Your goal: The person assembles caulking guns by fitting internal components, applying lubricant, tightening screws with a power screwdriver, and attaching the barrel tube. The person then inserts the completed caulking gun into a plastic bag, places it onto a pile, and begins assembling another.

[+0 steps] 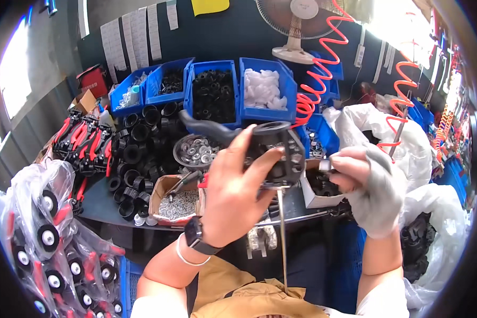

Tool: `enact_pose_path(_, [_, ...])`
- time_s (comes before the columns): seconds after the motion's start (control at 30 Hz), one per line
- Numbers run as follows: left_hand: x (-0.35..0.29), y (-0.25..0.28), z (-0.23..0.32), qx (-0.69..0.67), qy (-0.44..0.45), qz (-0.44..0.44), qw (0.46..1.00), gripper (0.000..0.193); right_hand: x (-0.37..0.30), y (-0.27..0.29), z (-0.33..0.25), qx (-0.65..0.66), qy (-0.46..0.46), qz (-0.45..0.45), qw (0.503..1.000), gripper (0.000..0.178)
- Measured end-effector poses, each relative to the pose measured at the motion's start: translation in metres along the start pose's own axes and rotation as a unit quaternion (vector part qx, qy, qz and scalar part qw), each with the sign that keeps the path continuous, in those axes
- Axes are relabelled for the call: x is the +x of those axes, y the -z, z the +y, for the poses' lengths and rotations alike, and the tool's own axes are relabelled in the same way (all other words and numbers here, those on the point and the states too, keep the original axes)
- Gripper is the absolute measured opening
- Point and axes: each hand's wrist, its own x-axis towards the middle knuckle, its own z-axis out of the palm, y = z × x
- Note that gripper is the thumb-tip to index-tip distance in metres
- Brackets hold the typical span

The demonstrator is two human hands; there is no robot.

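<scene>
My left hand (236, 183), with a dark watch and a white band on its wrist, is closed round a black plastic housing (290, 161). A dark curved lever (209, 126) sticks out of the housing to the left, and a thin metal rod (282, 238) runs down below it toward my lap. To the right, my right hand (373, 185) wears a grey glove with bare fingertips. Thumb and fingers pinch a small pale cylindrical piece (326, 165), held apart from the housing, above a white box of black parts (323, 188).
Blue bins (213, 64) of black and white parts line the back. Left stand black rings (138, 153), a bowl of washers (196, 151), a carton of small screws (177, 206) and red-handled tools (85, 140). Bagged wheeled parts (47, 238) hang left. A red coiled hose (323, 69) dangles right.
</scene>
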Motion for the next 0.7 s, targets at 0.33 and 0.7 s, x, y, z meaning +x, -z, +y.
enact_pose_path(0.33, [0.020,-0.007,0.077,-0.073,-0.113,0.082,0.987,0.028,-0.016,0.030,-0.009,-0.132,0.016,0.061,0.989,0.028])
enact_pose_path(0.7, [0.020,-0.004,0.066,-0.034,-0.101,0.059,0.992,0.061,-0.016,0.007,-0.012,-0.045,-0.069,0.074,0.994,0.023])
